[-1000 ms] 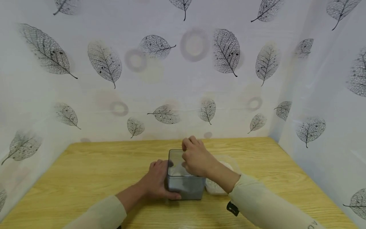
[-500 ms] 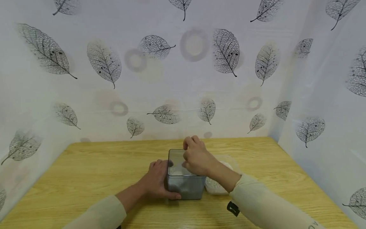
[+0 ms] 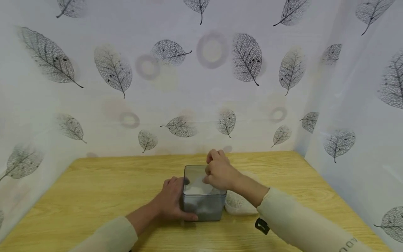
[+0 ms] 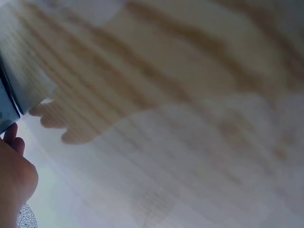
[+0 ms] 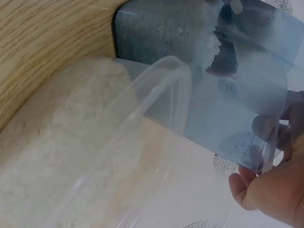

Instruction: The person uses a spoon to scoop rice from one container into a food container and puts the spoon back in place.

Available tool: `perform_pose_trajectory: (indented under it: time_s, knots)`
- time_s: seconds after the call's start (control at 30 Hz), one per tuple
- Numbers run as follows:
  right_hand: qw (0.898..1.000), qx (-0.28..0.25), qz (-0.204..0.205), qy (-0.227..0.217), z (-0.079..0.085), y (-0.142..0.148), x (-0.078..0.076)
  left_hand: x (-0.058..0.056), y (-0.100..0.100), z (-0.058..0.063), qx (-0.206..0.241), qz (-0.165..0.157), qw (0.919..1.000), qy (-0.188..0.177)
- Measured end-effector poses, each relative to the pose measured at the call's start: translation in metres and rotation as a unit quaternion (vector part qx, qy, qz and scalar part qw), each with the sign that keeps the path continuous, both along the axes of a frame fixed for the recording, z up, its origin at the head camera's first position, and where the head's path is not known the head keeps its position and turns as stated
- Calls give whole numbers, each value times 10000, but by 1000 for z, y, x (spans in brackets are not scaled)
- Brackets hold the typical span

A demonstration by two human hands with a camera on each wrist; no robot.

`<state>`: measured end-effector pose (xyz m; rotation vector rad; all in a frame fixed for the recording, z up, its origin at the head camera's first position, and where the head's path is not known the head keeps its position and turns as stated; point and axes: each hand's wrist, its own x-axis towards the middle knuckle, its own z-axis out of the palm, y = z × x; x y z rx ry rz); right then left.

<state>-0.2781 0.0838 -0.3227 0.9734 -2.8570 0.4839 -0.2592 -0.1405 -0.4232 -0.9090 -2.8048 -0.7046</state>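
Observation:
A translucent grey plastic box [image 3: 201, 207] stands on the table with its top towards me, pale white matter showing inside. My left hand [image 3: 171, 199] grips its left side, thumb along the front; the left wrist view shows only part of the hand [image 4: 14, 175] at the box's edge. Over the box's right half, my right hand [image 3: 221, 173] has curled fingers. In the right wrist view, the hand [image 5: 280, 180] pinches a thin clear plastic piece [image 5: 270, 154]; its kind is unclear. Just right of the box, partly behind my forearm, sits a clear tub [image 3: 240, 210] of white grains [image 5: 71, 142].
A wood-grain table [image 3: 119, 182] runs under everything. Behind it and at the sides hang pale sheets [image 3: 176, 94] printed with leaves. A black strap piece [image 3: 262, 226] hangs below my right sleeve.
My right hand has shifted slightly right over the box. More white shows inside the box than a second ago. My left hand keeps its hold, and the camera view has drifted a little.

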Motion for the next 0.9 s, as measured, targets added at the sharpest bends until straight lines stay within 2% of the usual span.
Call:
perform_pose_trajectory:
  time_s: [0.1,0.47,0.73,0.9]
  knots:
    - [9997,-177,-1,-156,3,5,-3,0,0,-1,27,-1,10000,14]
    - [9969,-704,-167,-305,15,27,-10,-1,-1,-3,-35,-7,9999,122]
    - [9906,-1193,-319,-582,29,44,-19,0,1,1,-35,-7,9998,191]
    - [9855,-1400,-493,-818,36,54,-21,0,1,0,-30,14,10000,91]
